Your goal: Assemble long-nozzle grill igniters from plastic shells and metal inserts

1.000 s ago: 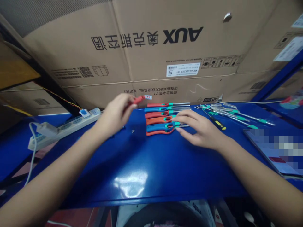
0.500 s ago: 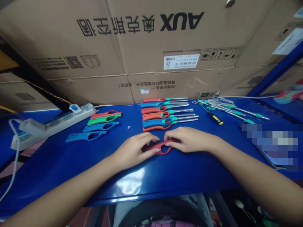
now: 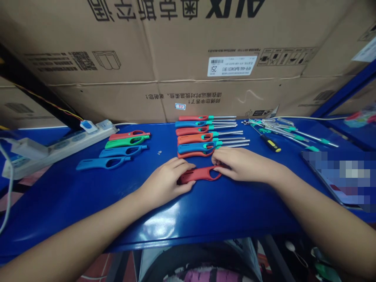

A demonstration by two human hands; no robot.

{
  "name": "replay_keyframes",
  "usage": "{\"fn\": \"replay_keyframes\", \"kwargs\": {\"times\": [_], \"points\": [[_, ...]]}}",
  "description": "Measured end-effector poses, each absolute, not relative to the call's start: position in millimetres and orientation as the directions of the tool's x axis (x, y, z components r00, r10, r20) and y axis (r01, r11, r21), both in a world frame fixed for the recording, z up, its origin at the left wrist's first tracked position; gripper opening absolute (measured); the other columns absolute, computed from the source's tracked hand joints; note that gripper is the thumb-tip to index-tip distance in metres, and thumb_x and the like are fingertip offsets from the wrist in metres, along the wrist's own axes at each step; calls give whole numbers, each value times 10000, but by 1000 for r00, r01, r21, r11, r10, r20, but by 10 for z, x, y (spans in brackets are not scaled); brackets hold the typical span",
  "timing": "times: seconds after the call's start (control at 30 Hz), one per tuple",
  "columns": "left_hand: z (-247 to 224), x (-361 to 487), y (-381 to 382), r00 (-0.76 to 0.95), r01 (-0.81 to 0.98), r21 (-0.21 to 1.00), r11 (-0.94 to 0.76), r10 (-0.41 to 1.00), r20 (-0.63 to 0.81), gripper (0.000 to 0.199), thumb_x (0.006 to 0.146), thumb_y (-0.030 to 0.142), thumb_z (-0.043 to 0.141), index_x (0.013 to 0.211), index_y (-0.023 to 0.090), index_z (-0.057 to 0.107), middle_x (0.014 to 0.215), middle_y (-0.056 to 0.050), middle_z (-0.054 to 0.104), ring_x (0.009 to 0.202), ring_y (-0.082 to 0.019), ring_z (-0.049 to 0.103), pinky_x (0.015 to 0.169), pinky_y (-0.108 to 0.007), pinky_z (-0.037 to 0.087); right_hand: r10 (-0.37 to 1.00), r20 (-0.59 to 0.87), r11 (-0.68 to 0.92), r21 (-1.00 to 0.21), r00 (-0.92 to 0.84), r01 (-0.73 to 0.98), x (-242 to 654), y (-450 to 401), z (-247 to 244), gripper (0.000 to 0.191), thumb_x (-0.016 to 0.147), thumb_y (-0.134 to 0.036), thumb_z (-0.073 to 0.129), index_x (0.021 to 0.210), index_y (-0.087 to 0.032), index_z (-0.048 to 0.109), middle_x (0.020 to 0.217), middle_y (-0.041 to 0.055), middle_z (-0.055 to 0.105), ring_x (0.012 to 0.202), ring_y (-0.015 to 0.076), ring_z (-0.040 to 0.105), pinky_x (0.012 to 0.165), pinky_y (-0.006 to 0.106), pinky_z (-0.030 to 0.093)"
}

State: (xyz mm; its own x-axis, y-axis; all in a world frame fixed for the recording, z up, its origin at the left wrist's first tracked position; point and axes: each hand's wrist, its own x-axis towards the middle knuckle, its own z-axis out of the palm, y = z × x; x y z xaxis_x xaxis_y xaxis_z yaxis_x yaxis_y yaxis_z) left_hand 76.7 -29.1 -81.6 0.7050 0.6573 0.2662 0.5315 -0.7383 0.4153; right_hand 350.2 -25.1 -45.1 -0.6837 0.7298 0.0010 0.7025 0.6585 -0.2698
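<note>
A red lighter handle (image 3: pixel 201 174), with a dark slot and a finger loop, lies low over the blue table between my hands. My left hand (image 3: pixel 167 179) grips its closed left end between thumb and fingers. At the loop end, my right hand (image 3: pixel 235 163) pinches the handle, its fingertips partly hidden. Just beyond them a stack of lighters (image 3: pixel 194 138) with red, blue and orange bodies points its metal tubes to the right. Farther left lie loose handles: a red one (image 3: pixel 125 135), a green one (image 3: pixel 123 142) and two blue ones (image 3: pixel 100 163).
The blue table (image 3: pixel 205 211) backs onto a big cardboard box (image 3: pixel 117 94). At left runs a white power strip (image 3: pixel 67 147) with cables. Metal lighter tubes (image 3: pixel 293 133) with green parts, a black-yellow screwdriver (image 3: pixel 270 143) and a blurred flat device (image 3: pixel 331 184) are at right.
The red handle has turned so its broad slotted side shows more, and both hands have shifted slightly with it. The camera view has tilted down a little.
</note>
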Motion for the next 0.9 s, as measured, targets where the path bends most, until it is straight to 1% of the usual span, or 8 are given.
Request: {"fn": "replay_keyframes", "kwargs": {"times": [0.13,0.23,0.37,0.47,0.53,0.63,0.77,0.9], "points": [[-816,783,-318,687,539,428,-726,672,275,414,848,233,718,1245,151,637,1163,-108,709,1097,-266,651,966,-398,546,725,25,669,-260,-688,696,3523,-246,-413,99,979,-279,531,967,-191,576,943,51,639,813,181,577,690,280,395],[-794,787,-340,662,550,460,-697,700,269,524,849,216,710,1352,180,568,1277,-100,678,1135,-260,639,1006,-397,527,742,66,655,-287,-667,699,3592,-227,-360,106,969,-285,545,959,-190,592,927,49,651,803,180,573,695,285,395],[-765,787,-343,641,538,526,-659,725,252,695,879,204,702,1501,296,406,1362,-49,623,1167,-224,620,1021,-365,511,766,110,621,-382,-634,684,3707,-192,-305,130,947,-317,578,925,-193,610,872,29,654,763,165,561,695,284,403],[-764,782,-327,627,552,525,-648,737,251,686,886,264,727,1497,303,417,1271,-59,650,1115,-232,621,977,-380,526,755,99,609,-472,-648,638,3754,-186,-267,165,925,-357,617,910,-193,605,853,19,644,745,154,544,688,278,408],[-774,777,-311,626,559,527,-641,742,239,675,885,288,735,1491,292,437,1174,-62,675,1062,-235,627,938,-386,539,731,38,591,-533,-681,605,3755,-199,-237,197,909,-384,643,897,-192,603,851,16,632,749,148,538,688,271,411],[-799,768,-286,633,533,555,-638,736,239,592,889,283,726,1437,258,503,1127,-61,692,975,-213,645,895,-371,555,670,-132,540,-588,-730,602,3725,-231,-205,216,876,-387,683,856,-192,591,818,1,595,721,133,517,654,254,399],[-820,759,-266,639,499,559,-663,716,279,437,871,215,700,1295,195,601,1099,-70,687,806,-162,633,782,-328,572,636,-294,491,-559,-714,668,3674,-250,-219,183,853,-307,684,807,-198,545,728,-41,511,632,102,452,577,227,344],[-778,762,-286,648,482,576,-660,711,273,388,860,229,692,1239,181,631,1058,-67,663,744,-137,614,700,-289,571,588,-379,477,-551,-714,685,3658,-245,-257,236,807,-364,760,851,-195,601,734,-48,520,631,95,462,572,222,343]]}}
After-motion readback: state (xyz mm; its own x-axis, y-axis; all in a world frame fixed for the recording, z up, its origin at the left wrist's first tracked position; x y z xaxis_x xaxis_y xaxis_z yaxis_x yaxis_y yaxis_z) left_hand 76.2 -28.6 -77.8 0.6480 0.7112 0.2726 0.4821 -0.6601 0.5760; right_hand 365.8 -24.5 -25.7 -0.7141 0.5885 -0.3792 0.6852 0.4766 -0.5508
